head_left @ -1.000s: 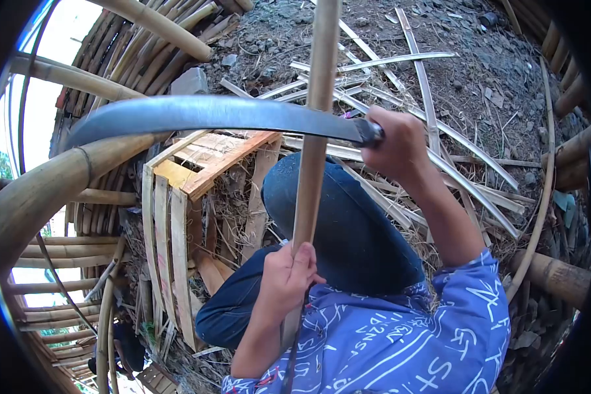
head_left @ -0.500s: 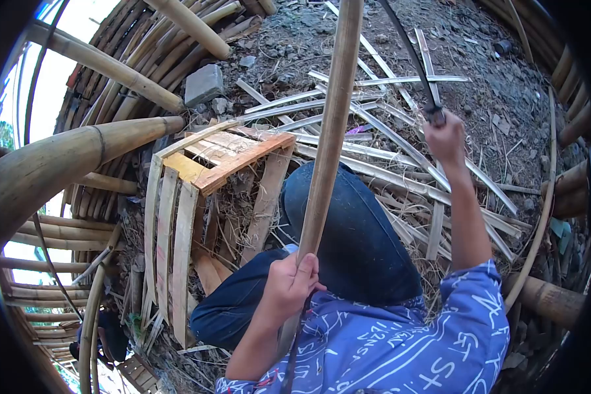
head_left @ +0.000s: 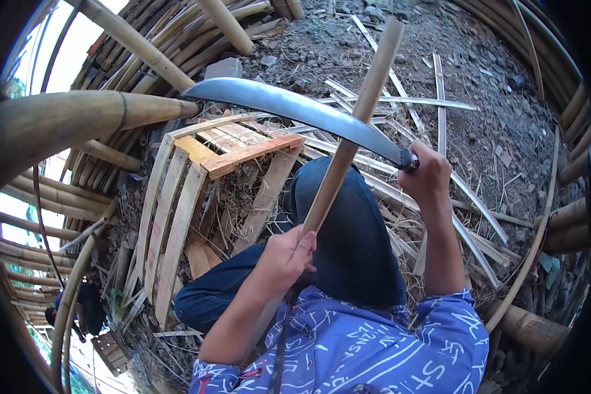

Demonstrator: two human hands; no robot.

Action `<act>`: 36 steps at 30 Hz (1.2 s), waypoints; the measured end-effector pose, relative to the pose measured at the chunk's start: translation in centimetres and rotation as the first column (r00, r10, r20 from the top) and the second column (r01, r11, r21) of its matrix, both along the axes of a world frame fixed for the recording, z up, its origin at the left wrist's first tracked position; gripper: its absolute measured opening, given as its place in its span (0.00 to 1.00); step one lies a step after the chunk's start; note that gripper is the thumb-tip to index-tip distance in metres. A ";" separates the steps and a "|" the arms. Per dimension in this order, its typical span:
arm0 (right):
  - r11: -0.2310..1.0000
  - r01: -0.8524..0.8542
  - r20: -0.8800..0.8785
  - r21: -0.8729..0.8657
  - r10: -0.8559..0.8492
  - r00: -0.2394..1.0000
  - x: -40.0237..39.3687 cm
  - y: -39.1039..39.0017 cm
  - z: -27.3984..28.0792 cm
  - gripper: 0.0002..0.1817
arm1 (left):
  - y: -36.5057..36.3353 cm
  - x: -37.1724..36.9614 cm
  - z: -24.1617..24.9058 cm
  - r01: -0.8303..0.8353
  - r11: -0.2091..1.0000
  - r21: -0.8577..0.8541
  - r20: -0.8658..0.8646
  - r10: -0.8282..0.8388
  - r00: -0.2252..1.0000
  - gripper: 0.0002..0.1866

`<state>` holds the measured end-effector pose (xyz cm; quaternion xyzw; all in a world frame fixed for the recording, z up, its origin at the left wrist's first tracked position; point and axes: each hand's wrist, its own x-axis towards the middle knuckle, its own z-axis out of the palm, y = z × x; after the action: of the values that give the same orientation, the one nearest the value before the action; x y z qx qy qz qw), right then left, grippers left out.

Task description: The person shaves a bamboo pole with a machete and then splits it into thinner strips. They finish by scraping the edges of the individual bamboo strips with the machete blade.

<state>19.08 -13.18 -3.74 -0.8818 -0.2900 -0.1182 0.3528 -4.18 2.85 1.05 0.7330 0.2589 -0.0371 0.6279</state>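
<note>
My left hand (head_left: 285,257) is closed round a long split-bamboo strip (head_left: 338,174), which slants upward over my bent knee. In my right hand (head_left: 429,176), the dark handle of a machete is gripped tight. Its broad, curved machete blade (head_left: 289,105) points left and lies across the upper part of the strip in this view. Below the blade stands a slatted wooden crate (head_left: 233,161), close to my knee.
Several split bamboo slats (head_left: 442,108) lie scattered over the rubble-strewn ground (head_left: 499,138). Thick bamboo poles (head_left: 98,115) jut in from the left, near a grey block (head_left: 223,69). A person (head_left: 88,308) is far at the lower left.
The machete has come down and swung left, from raised upright to lying across the bamboo strip. My right hand moved lower and slightly left; the strip's top end now shows.
</note>
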 end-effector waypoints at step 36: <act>0.788 0.098 -0.538 0.607 0.317 0.781 -2.6 2.8 2.7 0.18 | 2.6 7.4 2.2 0.225 0.952 0.208 -0.028 -0.224 0.974 0.25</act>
<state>16.48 -10.35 -1.01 -0.6908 -0.1593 0.1110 0.6965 3.22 5.50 3.26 0.8197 0.1778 -0.0823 0.5382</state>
